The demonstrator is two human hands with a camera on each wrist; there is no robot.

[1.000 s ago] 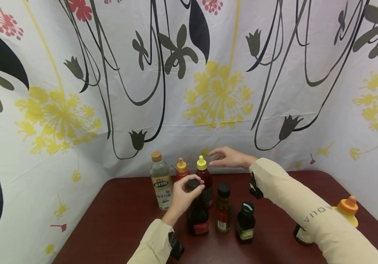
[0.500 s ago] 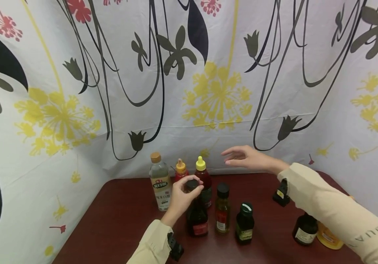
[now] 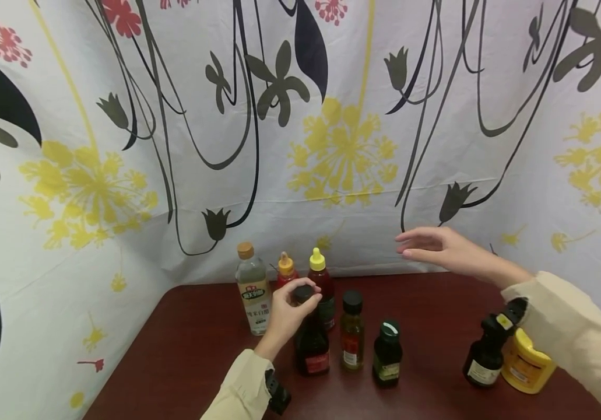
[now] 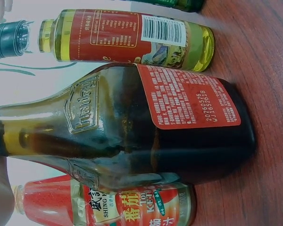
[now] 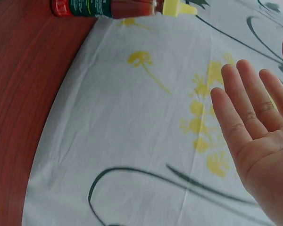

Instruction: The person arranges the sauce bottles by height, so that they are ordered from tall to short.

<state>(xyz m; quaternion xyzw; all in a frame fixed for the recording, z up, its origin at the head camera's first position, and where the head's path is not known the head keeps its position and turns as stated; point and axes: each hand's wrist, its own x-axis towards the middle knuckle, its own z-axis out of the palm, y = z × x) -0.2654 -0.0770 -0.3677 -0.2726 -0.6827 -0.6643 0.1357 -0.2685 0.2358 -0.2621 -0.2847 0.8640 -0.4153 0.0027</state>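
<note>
With thumb and fingers my left hand (image 3: 285, 312) grips the black cap of a dark soy sauce bottle (image 3: 312, 349), which stands upright on the table. Its red label (image 4: 191, 99) and the embossed glass show up close in the left wrist view. Behind it stand a red ketchup bottle (image 3: 287, 272) and a yellow-capped sauce bottle (image 3: 319, 279). To its right is an oil bottle (image 3: 352, 335) with a black cap. My right hand (image 3: 452, 251) holds nothing and hovers over the back right of the table, its fingers extended in the right wrist view (image 5: 259, 122).
A clear white vinegar bottle (image 3: 254, 294) stands at the left. A small green-capped bottle (image 3: 387, 356) is right of the oil. Farther right are a dark bottle with a pale label (image 3: 484, 364) and a yellow container (image 3: 526, 364), partly behind the right sleeve. A patterned cloth (image 3: 174, 175) hangs behind.
My right hand has moved rightward, away from the yellow-capped bottle, and its sleeve now uncovers more of the dark bottle and yellow container. The left hand keeps its grip on the soy sauce bottle.
</note>
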